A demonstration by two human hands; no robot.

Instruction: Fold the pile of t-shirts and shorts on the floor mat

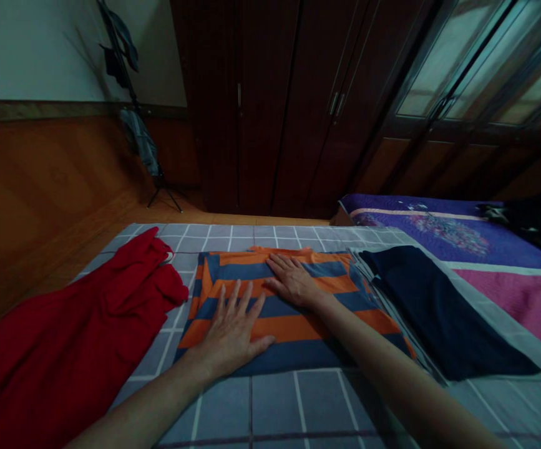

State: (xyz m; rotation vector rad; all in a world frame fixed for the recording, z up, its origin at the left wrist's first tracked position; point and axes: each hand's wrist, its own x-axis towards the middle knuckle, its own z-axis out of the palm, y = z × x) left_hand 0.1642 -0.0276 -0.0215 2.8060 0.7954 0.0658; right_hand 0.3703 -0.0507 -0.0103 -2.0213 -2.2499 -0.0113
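An orange and blue-grey striped shirt (293, 324) lies folded flat in front of me, its collar end facing away. Spread over the shirt's left half is my left hand (235, 327), fingers apart and pointing away from me. My right hand (293, 280) rests flat on the upper middle of the shirt, with fingers extended toward the collar. Neither hand grips the cloth. To the left lies a rumpled red garment (87, 324), apart from the shirt. Close against the shirt's right side is a folded dark navy garment (433, 312), with lighter cloth edges showing beneath it.
Everything rests on a grey checked cloth surface (270, 405). Beyond its far edge stands a dark wooden wardrobe (270, 112). A stand with hanging items (141, 140) is at back left. On the right are purple and pink bedding (420, 227) and a dark pile (536, 218).
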